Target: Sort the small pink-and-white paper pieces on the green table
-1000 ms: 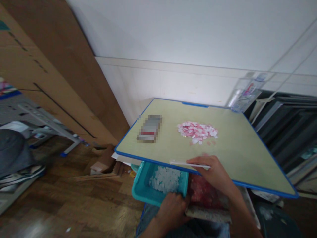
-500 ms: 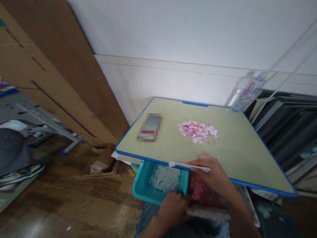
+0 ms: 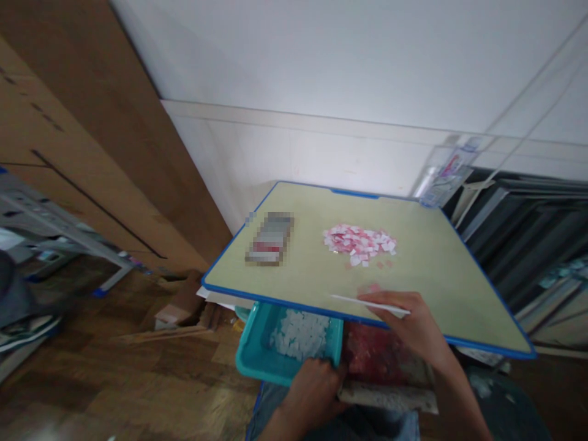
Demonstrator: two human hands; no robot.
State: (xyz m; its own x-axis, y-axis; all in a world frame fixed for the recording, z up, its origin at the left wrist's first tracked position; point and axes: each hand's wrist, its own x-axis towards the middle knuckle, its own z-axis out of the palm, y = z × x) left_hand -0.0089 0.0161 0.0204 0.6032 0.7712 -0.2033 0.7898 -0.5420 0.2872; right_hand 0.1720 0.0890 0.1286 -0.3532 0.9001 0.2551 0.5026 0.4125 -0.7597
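Observation:
My right hand (image 3: pixel 408 321) is closed around a thin white pointed stick (image 3: pixel 367 302), whose tip points left over the front of the cream tabletop (image 3: pixel 441 263). My left hand (image 3: pixel 316 383) has curled fingers at the near right rim of a turquoise basin (image 3: pixel 264 355); what they grip is hidden. Small white pieces (image 3: pixel 303 334) lie heaped in the basin. Below my right hand, beside the basin, is a red-stained slab (image 3: pixel 376 355) with a pale edge. A pile of small pink and white pieces (image 3: pixel 358 240) lies mid-table, with a blurred pink patch (image 3: pixel 370 289) nearer me.
A pixelated object (image 3: pixel 271 239) lies on the table's left side. Clear plastic bottles (image 3: pixel 443 177) stand at the back right corner by the wall. Dark panels (image 3: pixel 528 226) lean at the right. Cardboard (image 3: pixel 179 303) lies on the wooden floor at left.
My right hand has lifted the white stick slightly inward over the table. A white piece seen at its tip before no longer shows there. My left hand stays by the basin; the view shifted slightly.

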